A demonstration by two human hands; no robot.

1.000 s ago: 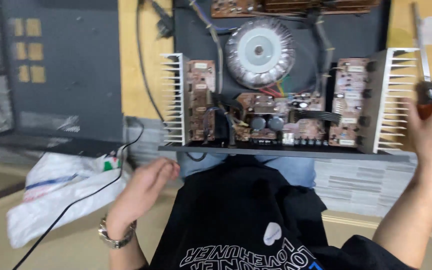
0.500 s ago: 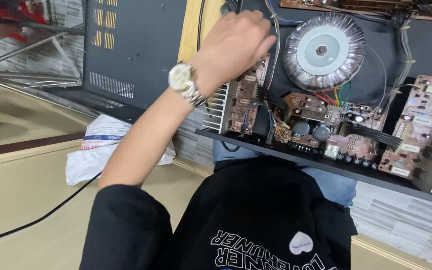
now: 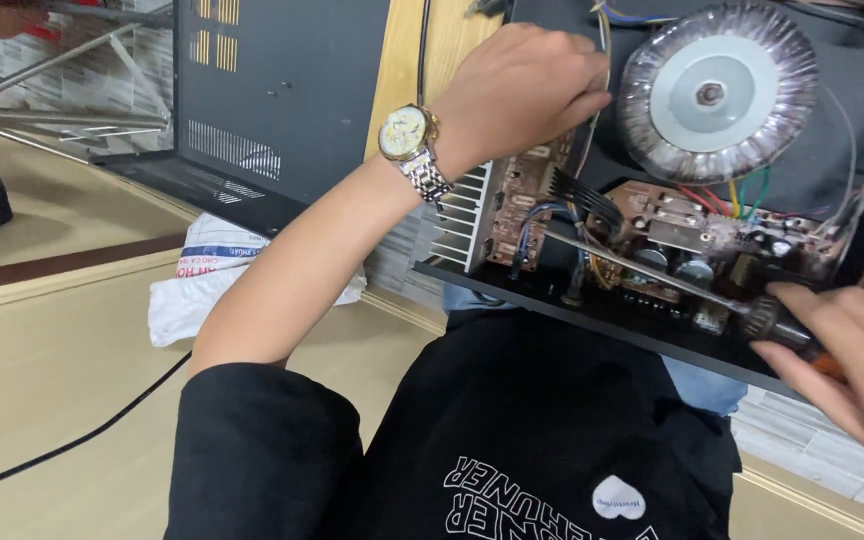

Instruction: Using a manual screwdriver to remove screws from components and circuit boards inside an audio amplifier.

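right hand (image 3: pixel 847 360) is pinching the screwdriver (image 3: pixel 672 283) at its handle, fingers wrapped round the grip, shaft running up-left into the amp (image 3: pixel 592 320) so the tip is sitting near the board (image 3: pixel 522 205) beside the heatsink (image 3: pixel 459 215). left hand (image 3: pixel 522 90) is curled over the top edge of that board, fingertips tucked down among the wires (image 3: pixel 577 195); i can't tell whether it's actually clamping anything or just bracing.

amp is lying open across the lap, chassis tilted toward me, toroid (image 3: pixel 717 95) sitting at the far right of the case. i'm judging this as heavy and lopsided, most of the weight sitting with that toroid, so i'm treating the metal chassis edge as the only safe hold. boards are looking stiff but fragile, wires soft and easy to snag, heatsink fins sharp-edged. screwdriver is light and rigid; handle is the right place, shaft is thin and slippery.

watch (image 3: pixel 409 140) is riding on the left wrist, close to the fins. cable (image 3: pixel 72 440) is trailing over the floor, bag (image 3: pixel 212 275) lying behind the arm.
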